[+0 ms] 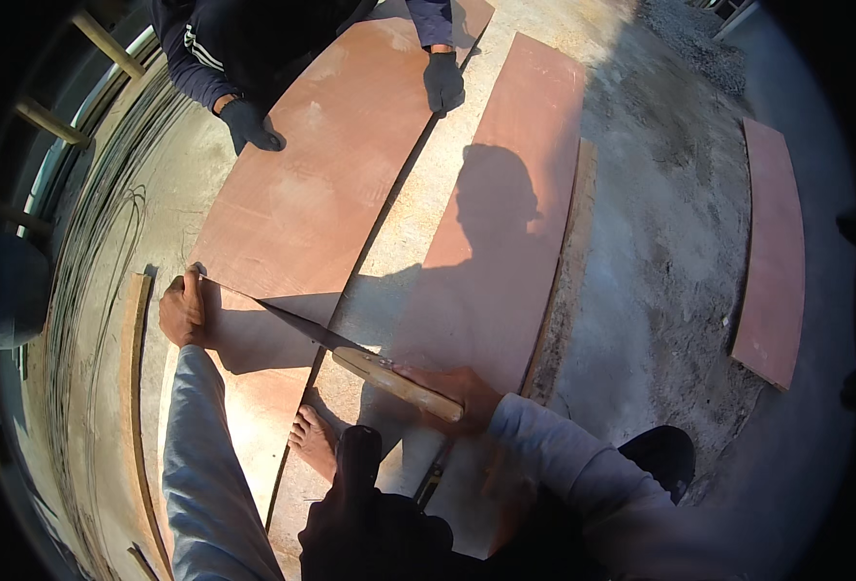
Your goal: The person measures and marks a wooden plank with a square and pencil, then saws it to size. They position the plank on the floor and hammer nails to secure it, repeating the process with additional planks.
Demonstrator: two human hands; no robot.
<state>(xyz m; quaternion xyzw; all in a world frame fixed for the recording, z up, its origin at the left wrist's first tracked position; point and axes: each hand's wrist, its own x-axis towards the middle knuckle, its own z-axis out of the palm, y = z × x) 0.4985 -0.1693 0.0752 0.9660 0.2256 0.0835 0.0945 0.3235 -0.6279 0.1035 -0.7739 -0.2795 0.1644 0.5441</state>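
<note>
Handsaw [370, 368] is held in the right hand [462, 395]; its fingers are closed around the wooden handle, with no gap seen. The blade is laid across the near part of a large reddish panel [312, 174], a thin dark line being seen from the blade to the panel's left edge. At that edge the left hand [184, 308] is placed, its fingers bent and touching the panel; how tightly they are closed cannot be told. Farther off, the same panel is held at its left and right edges by a co-worker's dark-gloved hand [251, 126] and second gloved hand [444, 84]. A bare foot [314, 441] is set just beside the right edge, near. To the right, a second reddish panel [515, 116] is crossed by a shadow.
</note>
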